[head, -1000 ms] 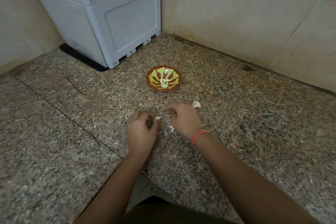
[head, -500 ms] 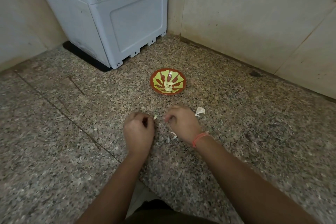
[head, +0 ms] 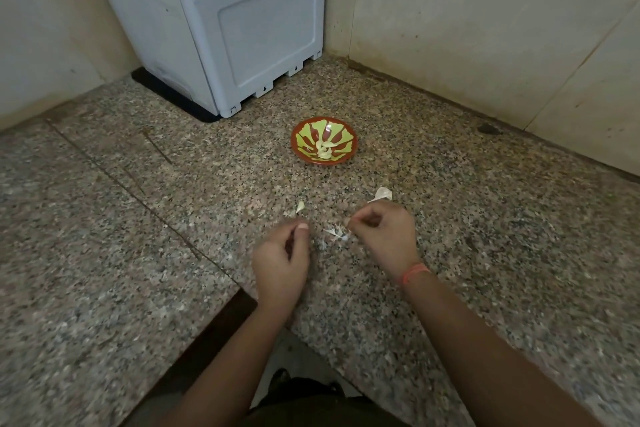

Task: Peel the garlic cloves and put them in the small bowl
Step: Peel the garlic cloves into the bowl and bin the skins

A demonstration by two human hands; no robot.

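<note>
The small red bowl with a yellow-green pattern [head: 301, 142] sits on the granite counter and has peeled garlic cloves [head: 324, 150] in its middle. A pale garlic clove [head: 300, 207] lies on the counter just beyond my left hand [head: 281, 263], a small gap apart. That hand's fingers are curled with the thumb against the forefinger, and nothing shows in it. My right hand [head: 382, 239], with an orange band on the wrist, pinches a small scrap of garlic peel [head: 347, 221] at its fingertips. Loose peel [head: 336, 233] lies between my hands.
A larger white piece of garlic skin [head: 383, 194] lies just beyond my right hand. A grey plastic box [head: 221, 21] stands in the back corner against tiled walls. The counter's front edge runs below my forearms.
My hands have drawn apart. The clove that was at my left fingertips now lies on the counter beyond that hand. The camera has tilted and moved closer.
</note>
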